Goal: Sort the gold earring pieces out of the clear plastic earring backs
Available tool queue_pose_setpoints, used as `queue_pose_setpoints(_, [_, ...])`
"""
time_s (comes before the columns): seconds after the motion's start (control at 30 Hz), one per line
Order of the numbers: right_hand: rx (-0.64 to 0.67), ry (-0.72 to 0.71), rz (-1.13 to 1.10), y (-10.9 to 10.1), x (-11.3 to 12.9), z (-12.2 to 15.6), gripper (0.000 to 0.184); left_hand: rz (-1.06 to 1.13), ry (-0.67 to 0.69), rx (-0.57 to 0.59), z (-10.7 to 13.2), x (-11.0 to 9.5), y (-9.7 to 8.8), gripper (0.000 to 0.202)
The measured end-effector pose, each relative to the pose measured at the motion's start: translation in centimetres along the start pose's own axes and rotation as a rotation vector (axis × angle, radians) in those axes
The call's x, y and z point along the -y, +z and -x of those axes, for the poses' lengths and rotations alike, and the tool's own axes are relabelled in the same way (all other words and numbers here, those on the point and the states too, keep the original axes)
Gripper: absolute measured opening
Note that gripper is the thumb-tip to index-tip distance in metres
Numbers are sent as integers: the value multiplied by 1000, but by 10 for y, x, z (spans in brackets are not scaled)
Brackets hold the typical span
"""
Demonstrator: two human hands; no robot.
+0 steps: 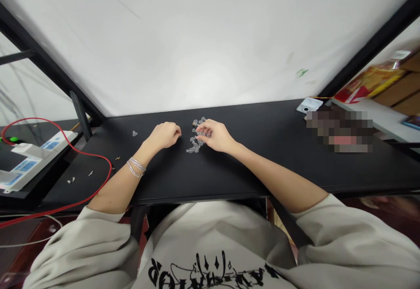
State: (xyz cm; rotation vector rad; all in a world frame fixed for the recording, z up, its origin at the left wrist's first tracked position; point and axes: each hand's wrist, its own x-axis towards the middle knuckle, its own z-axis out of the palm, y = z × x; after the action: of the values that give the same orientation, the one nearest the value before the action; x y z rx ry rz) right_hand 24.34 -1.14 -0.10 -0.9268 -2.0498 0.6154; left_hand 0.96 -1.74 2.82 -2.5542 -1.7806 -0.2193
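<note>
A small heap of clear, glassy little pieces [196,141] lies on the black table [256,157] in front of me. My right hand [215,135] rests at the heap's right side, fingers curled and pinched on some of the pieces. My left hand [165,134] lies a short way left of the heap, fingers curled into a loose fist; what it holds, if anything, is hidden. Thin silver bracelets [135,167] circle my left wrist. One lone clear piece [134,133] sits farther left.
A red cable [98,160] loops over the table's left end, next to white power strips [33,157]. Tiny loose bits [80,176] lie near the left edge. A small white device [309,105] sits at the back right. White wall behind; shelf with packages at right.
</note>
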Motion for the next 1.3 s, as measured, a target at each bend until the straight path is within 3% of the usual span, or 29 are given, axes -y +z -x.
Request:
queue_pose_setpoints(0.7, [-16,20,21,-1,-3,-1,17,-53,16,12,-1,3,2,23])
queue_pose_setpoints(0.87, [-23,29,19,-3,-2,-2,16,92,46,-131,-2,16,-7,23])
queue_pose_setpoints(1.03, [-41,55,31,-5,-1,-3,16,72,-71,-257,-3,36,-12,25])
queue_pose_setpoints(1.3, [-124,109,122,-12,-8,-8,17,-29,-175,-50,-5,49,5,36])
